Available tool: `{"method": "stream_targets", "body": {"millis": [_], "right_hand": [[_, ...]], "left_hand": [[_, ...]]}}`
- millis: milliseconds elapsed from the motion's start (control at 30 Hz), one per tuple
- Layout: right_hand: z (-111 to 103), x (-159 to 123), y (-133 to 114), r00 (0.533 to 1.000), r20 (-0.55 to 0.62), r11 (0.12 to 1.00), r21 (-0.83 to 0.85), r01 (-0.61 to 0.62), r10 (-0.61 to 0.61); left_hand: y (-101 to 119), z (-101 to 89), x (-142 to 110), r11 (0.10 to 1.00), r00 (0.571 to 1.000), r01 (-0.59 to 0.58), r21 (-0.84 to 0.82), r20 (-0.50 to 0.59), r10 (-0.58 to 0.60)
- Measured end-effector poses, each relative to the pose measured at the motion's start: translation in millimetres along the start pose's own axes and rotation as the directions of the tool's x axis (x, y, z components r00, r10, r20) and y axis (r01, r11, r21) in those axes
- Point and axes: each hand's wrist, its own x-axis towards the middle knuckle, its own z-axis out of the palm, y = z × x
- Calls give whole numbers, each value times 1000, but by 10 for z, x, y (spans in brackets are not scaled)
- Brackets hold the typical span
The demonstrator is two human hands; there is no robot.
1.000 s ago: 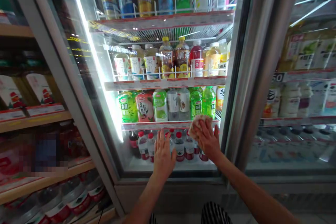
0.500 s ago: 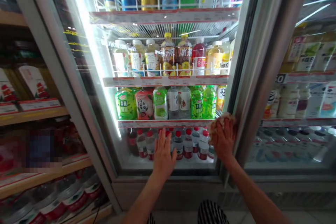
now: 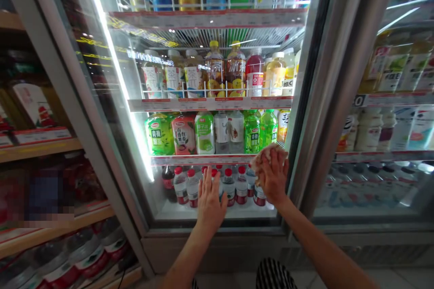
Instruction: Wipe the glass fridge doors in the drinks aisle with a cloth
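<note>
Observed left hand (image 3: 210,201) bare and unclenched, fingers extended, palm toward the glass door (image 3: 237,231) of a lit drinks cooler, in front of the red-capped bottles (image 3: 241,186) on the bottom level; cannot tell from this angle whether touching the pane. Recorded right hand (image 3: 272,175) spread over a crumpled cloth (image 3: 261,165), gripping it at the right part of the door, level with the shelf strip (image 3: 203,160) beneath the green bottles (image 3: 252,133). Noted metal upright (image 3: 344,81) just right of the cloth.

Forearms (image 3: 315,246) bare; striped garment (image 3: 274,274) below, dark and pale bands.
</note>
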Motion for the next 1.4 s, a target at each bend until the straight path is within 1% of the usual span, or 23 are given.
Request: {"method": "stream_targets", "body": {"millis": [100,167,233,300,367,400,467,533,600,667,767,833,867,900,933,1000,1033,1067,1100,1200,1267,1333,1400], "right_hand": [[1,-189,-146,979,101,983,80,168,-176],[-1,-105,-134,971,101,974,89,210,-219],[9,135,-89,982,63,982,65,175,-179],[34,383,-91,997,-6,996,39,80,-80],[68,477,-177,999,-40,999,41,16,-14],[85,444,-244,999,-27,998,51,24,-23],[109,269,-382,991,44,989,91,118,-123],[114,96,-469,957,124,959,143,244,-262],[102,93,-480,928,150,934,172,314,-340],[90,300,-446,941,115,942,151,299,-317],[102,709,-438,987,-7,984,80,161,-161],[129,795,-507,994,-37,992,68,107,-105],[144,755,-555,992,-25,989,76,126,-125],[157,674,-603,983,1,979,93,181,-182],[166,574,-643,963,35,959,116,260,-266],[171,416,-682,898,92,896,168,412,-430],[167,399,-678,875,109,874,186,448,-472],[159,436,-661,871,118,872,191,451,-476],[150,523,-636,889,115,889,183,420,-444],[140,902,-578,972,19,966,116,231,-234],[154,1033,-603,986,-39,981,99,164,-161],[180,965,-676,977,-17,970,109,215,-215],[205,781,-755,933,42,927,138,348,-357]], "left_hand": [[-29,-19,8,999,1000,-20,29,4,20],[-48,-62,48,998,999,-40,44,-3,40],[-52,-119,122,997,998,-56,58,-22,57],[-41,-175,211,995,996,-64,71,-52,68],[-27,-216,287,994,995,-69,80,-70,74],[-25,-228,312,994,994,-71,85,-73,77],[-41,-237,331,993,994,-75,96,-69,82],[-85,-233,319,992,995,-73,107,-59,80],[-142,-222,294,990,995,-78,117,-54,85],[-188,-211,275,988,994,-88,123,-47,94],[-210,-190,263,989,994,-88,119,-52,95],[-205,-175,259,990,995,-83,112,-54,90],[-204,-170,258,991,994,-84,109,-56,90],[-207,-168,257,990,994,-88,106,-57,94],[-213,-171,259,990,993,-94,104,-58,100],[-240,-195,274,990,992,-99,103,-69,107],[-257,-217,288,990,991,-97,104,-82,105],[-275,-244,306,991,991,-86,106,-95,96],[-292,-273,327,992,991,-70,108,-109,82],[-324,-339,381,993,990,-35,112,-129,50],[-329,-347,393,993,991,-31,113,-125,45],[-331,-330,385,992,991,-37,117,-120,51],[-342,-311,375,991,992,-43,125,-114,57]]}}
